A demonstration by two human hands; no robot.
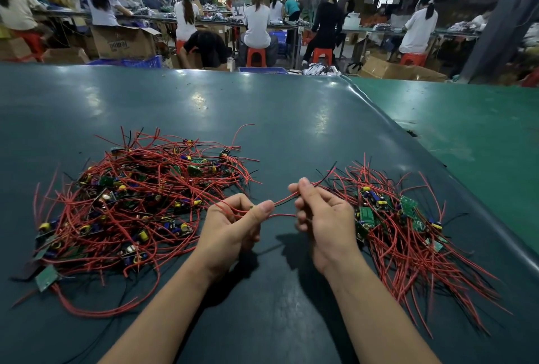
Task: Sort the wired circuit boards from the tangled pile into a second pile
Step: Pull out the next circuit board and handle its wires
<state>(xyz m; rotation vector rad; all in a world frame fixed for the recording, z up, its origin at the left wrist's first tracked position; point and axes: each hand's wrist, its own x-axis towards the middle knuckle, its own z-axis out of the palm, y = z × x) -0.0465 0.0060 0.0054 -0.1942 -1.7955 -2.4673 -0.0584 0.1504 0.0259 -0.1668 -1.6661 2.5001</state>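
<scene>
A big tangled pile [131,206] of small green circuit boards with red and black wires lies on the left of the dark green table mat [262,118]. A smaller pile [408,229] of the same wired boards lies on the right. Between them, my left hand [233,226] pinches red wires [284,207] between thumb and fingers. My right hand [323,217] grips the same wires a little to the right; they stretch between the two hands. The board at the wires' end is hidden in my left hand.
The mat's raised right edge [437,165] runs diagonally beside the right pile, with a lighter green surface [472,118] beyond. Behind the table, several people sit at benches on red stools [256,55] among cardboard boxes [125,41].
</scene>
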